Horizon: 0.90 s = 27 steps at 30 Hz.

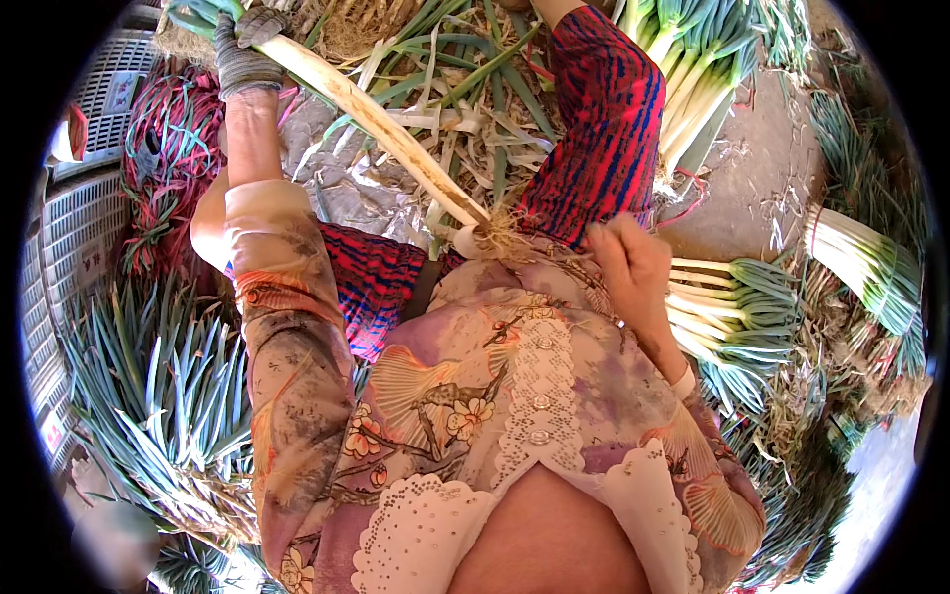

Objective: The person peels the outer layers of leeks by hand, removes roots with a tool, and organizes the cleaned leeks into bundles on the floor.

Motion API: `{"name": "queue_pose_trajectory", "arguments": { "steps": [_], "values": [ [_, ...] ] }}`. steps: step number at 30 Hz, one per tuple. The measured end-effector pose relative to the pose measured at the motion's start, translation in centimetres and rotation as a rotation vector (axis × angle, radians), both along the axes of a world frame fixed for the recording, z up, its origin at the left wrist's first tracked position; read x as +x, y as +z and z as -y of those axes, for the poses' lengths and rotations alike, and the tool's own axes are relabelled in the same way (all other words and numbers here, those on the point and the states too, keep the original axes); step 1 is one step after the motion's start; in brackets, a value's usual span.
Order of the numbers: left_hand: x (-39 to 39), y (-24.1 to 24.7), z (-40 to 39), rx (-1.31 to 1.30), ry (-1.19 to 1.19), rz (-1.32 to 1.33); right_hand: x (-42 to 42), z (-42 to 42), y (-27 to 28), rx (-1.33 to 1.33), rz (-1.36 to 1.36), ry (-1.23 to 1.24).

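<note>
At the upper left, my left hand (256, 52) wears a grey knit glove and is closed around a Welsh onion (378, 130) near its green leaves. The onion's long white shank slants down to the right, brown dry skin along part of it. Its root tuft (501, 234) lies at my lap, by my waist. My right hand (634, 260) is bare and curled shut beside my right hip, apart from the onion. Nothing shows in its fingers, though the palm side is hidden.
Stripped leaves and peelings (475, 111) litter the ground between my legs. Trimmed onions lie in piles at upper right (690, 96) and right (712, 304); a tied bundle (861, 260) lies beyond. At left are untrimmed onions (171, 401), tangled ties (174, 148) and plastic crates (85, 230).
</note>
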<state>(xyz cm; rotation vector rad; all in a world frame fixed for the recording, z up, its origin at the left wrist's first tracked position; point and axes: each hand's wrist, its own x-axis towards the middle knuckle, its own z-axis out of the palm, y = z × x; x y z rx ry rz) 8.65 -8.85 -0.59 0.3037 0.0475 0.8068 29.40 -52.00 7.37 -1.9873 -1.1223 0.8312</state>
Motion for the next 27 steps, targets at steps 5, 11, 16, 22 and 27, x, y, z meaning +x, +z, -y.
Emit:
{"name": "queue_pose_trajectory", "arguments": {
  "steps": [5,11,16,22,27],
  "values": [
    [1.1,-1.1,0.2,-0.061,-0.014,-0.023,-1.5,-6.0,-1.3,0.34,0.354,0.196],
    [2.7,-1.9,2.2,-0.132,-0.046,-0.02,-4.4,-6.4,-3.1,-0.04,-0.392,0.258],
    [3.2,-3.0,2.2,-0.103,0.057,-0.08,-4.6,-5.3,-4.6,0.073,-0.427,0.191],
    [3.4,-3.7,2.3,-0.132,-0.038,0.009,-4.8,-4.8,-4.5,0.135,-0.396,0.091],
    [3.5,-3.8,2.3,-0.173,-0.039,-0.026,-4.0,-4.5,-5.7,0.163,-0.413,-0.016]
  ]
}}
